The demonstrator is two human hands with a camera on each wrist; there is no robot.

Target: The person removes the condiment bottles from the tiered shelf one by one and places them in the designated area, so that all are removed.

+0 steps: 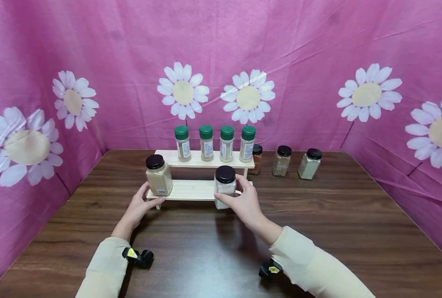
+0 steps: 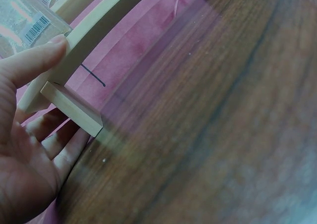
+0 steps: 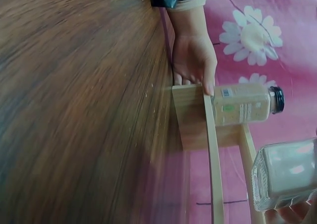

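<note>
Head view: high, forward-down, far. Wrist views: low, close, sideways; all share wooden rack [image 1: 191,190].

Wood table [image 1: 317,231]: 2-tier rack [image 1: 202,178] & 3 jars [image 1: 283,160] behind.

Upright black-lidded jar [image 1: 225,187] before rack [image 1: 191,191]
</note>
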